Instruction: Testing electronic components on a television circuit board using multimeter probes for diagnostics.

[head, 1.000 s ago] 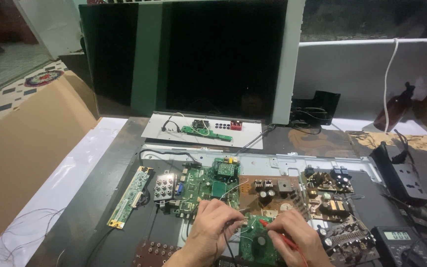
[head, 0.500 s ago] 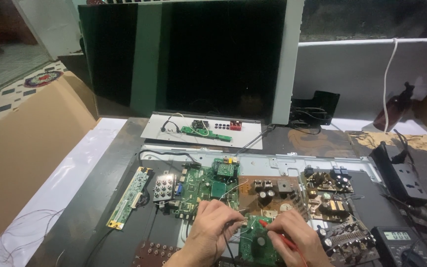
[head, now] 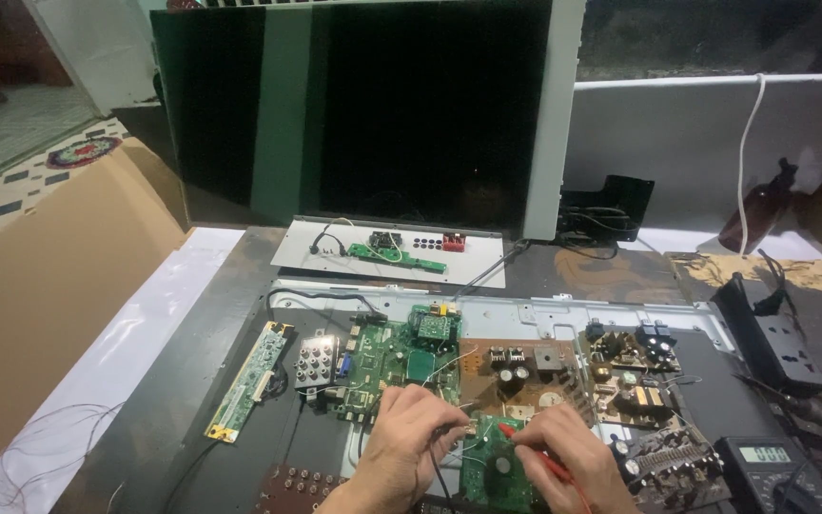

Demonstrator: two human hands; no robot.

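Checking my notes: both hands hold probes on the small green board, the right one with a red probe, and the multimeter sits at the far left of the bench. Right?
Not quite. The multimeter sits at the right, not the left, as the head view shows. The rest holds: both hands are on the small green board, the right hand with a red probe.

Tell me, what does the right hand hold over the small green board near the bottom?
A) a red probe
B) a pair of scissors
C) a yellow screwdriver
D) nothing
A: the right hand pinches a thin red probe, its tip on the small green board.
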